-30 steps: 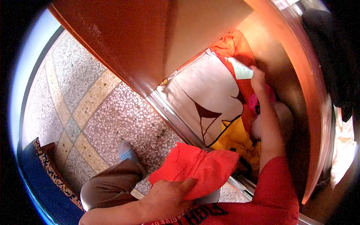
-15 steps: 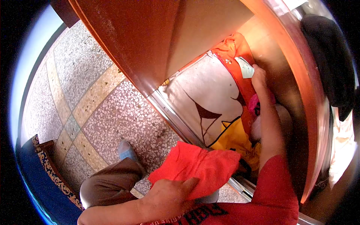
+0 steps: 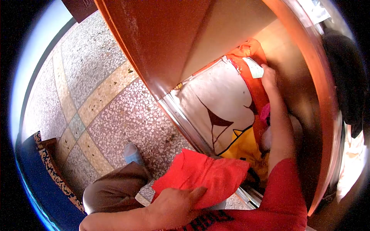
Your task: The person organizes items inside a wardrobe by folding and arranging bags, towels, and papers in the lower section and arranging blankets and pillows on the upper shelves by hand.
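My left hand (image 3: 173,204), low in the view, grips a creased sheet of red cloth (image 3: 204,175) by its near edge, thumb on top. Stretched into the cabinet, my right hand (image 3: 269,77) pinches a small pale slip of paper (image 3: 254,68) with faint marks on it. The slip overlaps an orange-red cloth (image 3: 257,86). Beside that cloth lies a white fabric (image 3: 217,96) with dark line drawing, and a yellow part (image 3: 246,142) shows at its near end. A pink item (image 3: 264,112) sits close to my right forearm.
The brown cabinet door (image 3: 154,42) stands swung out on the left, and a metal track (image 3: 185,125) runs along the cabinet's front edge. My foot (image 3: 133,154) rests on the speckled tile floor (image 3: 119,115). Dark clothing (image 3: 343,77) hangs at the far right.
The view has shifted slightly, so the cabinet and its contents appear a bit lower and further right. Both hands keep their holds on the red cloth and the slip of paper.
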Demonstrator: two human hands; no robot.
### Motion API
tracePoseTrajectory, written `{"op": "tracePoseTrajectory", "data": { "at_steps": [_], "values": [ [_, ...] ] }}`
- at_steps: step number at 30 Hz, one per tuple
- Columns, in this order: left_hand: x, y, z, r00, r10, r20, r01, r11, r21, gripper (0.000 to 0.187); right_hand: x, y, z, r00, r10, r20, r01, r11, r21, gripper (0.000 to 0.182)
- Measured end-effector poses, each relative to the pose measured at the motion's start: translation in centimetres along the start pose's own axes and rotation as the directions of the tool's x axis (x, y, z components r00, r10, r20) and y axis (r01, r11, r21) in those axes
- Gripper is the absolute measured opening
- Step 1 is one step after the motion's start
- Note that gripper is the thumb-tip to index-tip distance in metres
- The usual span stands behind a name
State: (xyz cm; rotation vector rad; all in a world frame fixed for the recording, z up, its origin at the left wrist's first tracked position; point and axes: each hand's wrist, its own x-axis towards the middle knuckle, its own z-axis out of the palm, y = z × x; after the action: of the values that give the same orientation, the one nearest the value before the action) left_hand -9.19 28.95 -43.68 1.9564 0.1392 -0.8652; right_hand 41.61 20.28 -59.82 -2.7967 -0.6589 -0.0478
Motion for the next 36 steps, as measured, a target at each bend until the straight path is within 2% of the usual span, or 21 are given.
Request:
{"op": "tracePoseTrajectory", "data": {
  "at_steps": [2, 3, 4, 5, 6, 7, 8, 9, 11, 13, 14, 16, 19, 22, 25, 28, 30, 31, 32, 34, 36],
  "values": [
    [-0.1, -0.2, 0.3, 0.998, 0.042, -0.049, -0.044, 0.999, -0.03, 0.063, -0.4, -0.7, 1.6, 0.999, -0.007, 0.044, 0.007, 1.0, -0.008, 0.037],
    [-0.1, 0.1, -0.1, 0.998, 0.04, -0.053, -0.042, 0.999, -0.028, 0.063, -0.7, -0.3, 2.3, 0.995, -0.092, 0.041, 0.093, 0.995, -0.018, 0.038],
    [0.1, 0.7, -0.9, 0.998, -0.032, 0.044, 0.031, 0.999, 0.019, 0.063, -0.5, 0.2, 2.5, 0.995, -0.095, 0.04, 0.096, 0.995, -0.015, 0.038],
    [0.2, 0.9, -1.3, 0.985, -0.108, 0.138, 0.099, 0.993, 0.069, 0.063, -0.2, 0.6, 2.7, 0.996, -0.033, 0.079, 0.021, 0.989, 0.149, 0.038],
    [0.2, 0.8, -1.5, 0.985, -0.109, 0.137, 0.1, 0.993, 0.066, 0.063, -0.3, 0.3, 2.6, 0.991, 0.022, 0.129, -0.061, 0.951, 0.303, 0.038],
    [0.0, 0.5, -1.4, 0.991, -0.07, 0.117, 0.065, 0.997, 0.046, 0.063, -0.7, 0.0, 1.1, 0.989, -0.068, 0.134, 0.039, 0.977, 0.211, 0.038],
    [-0.1, 0.3, -1.3, 0.995, -0.031, 0.096, 0.028, 0.999, 0.027, 0.063, -0.1, 0.7, 0.9, 0.991, -0.068, 0.113, 0.061, 0.996, 0.063, 0.039],
    [-0.2, 0.1, -1.1, 0.995, -0.03, 0.095, 0.028, 0.999, 0.025, 0.063, 0.2, 0.5, 0.7, 0.995, -0.068, 0.068, 0.063, 0.996, 0.068, 0.039],
    [-0.4, -0.1, -0.5, 1.0, 0.024, -0.014, -0.025, 0.996, -0.086, 0.062, 0.6, 0.4, 1.4, 0.997, -0.068, 0.028, 0.066, 0.995, 0.074, 0.039],
    [-0.2, 0.1, -0.4, 1.0, 0.003, 0.022, -0.001, 0.998, -0.067, 0.062, 0.3, -1.3, 2.3, 0.998, -0.062, 0.023, 0.057, 0.979, 0.197, 0.039],
    [0.0, 0.2, -0.5, 0.998, -0.016, 0.055, 0.018, 0.999, -0.047, 0.062, -0.1, -1.7, 2.2, 0.996, -0.047, 0.081, 0.047, 0.999, -0.003, 0.039],
    [-0.1, 0.8, -1.5, 0.997, -0.021, 0.073, 0.025, 0.998, -0.052, 0.062, -0.2, -1.7, 3.3, 0.99, -0.108, 0.089, 0.096, 0.987, 0.127, 0.038],
    [0.0, 0.6, -1.6, 0.997, -0.01, 0.077, 0.016, 0.997, -0.078, 0.062, 0.1, -1.5, 0.8, 0.987, -0.115, 0.116, 0.092, 0.978, 0.187, 0.035],
    [0.1, 0.1, -1.4, 0.999, 0.022, 0.048, -0.018, 0.996, -0.088, 0.063, 0.6, -2.5, -0.5, 0.985, -0.156, 0.069, 0.161, 0.983, -0.084, 0.036],
    [0.2, 0.3, -1.3, 0.998, 0.028, 0.055, -0.024, 0.997, -0.072, 0.063, 0.9, -2.9, 2.0, 0.992, -0.106, 0.065, 0.107, 0.994, -0.009, 0.038],
    [0.3, 0.4, -1.5, 0.996, 0.0, 0.09, 0.005, 0.998, -0.058, 0.064, 0.4, -3.8, 2.3, 0.965, -0.222, 0.138, 0.231, 0.971, -0.053, 0.041],
    [0.3, 0.0, -1.6, 0.995, -0.006, 0.104, 0.013, 0.998, -0.063, 0.064, -0.9, -6.6, -2.3, 0.968, 0.083, 0.237, -0.147, 0.952, 0.267, 0.042],
    [0.3, -0.2, -1.3, 0.996, 0.008, 0.088, -0.003, 0.999, -0.054, 0.064, 0.3, -5.4, -1.7, 0.984, 0.015, 0.176, -0.044, 0.986, 0.16, 0.042],
    [0.3, -0.3, -1.1, 0.997, 0.021, 0.07, -0.018, 0.999, -0.043, 0.065, 0.8, -5.2, -0.9, 0.984, 0.014, 0.177, -0.042, 0.987, 0.157, 0.042],
    [0.3, -0.2, -1.0, 0.998, 0.013, 0.069, -0.01, 0.999, -0.049, 0.063, 1.4, -4.5, 0.7, 0.998, 0.007, 0.062, -0.018, 0.985, 0.174, 0.045],
    [0.3, 0.0, -1.0, 0.998, 0.003, 0.067, 0.001, 0.999, -0.051, 0.062, 1.7, -4.0, 2.8, 0.984, -0.136, 0.116, 0.142, 0.989, -0.043, 0.041]
  ]
}}
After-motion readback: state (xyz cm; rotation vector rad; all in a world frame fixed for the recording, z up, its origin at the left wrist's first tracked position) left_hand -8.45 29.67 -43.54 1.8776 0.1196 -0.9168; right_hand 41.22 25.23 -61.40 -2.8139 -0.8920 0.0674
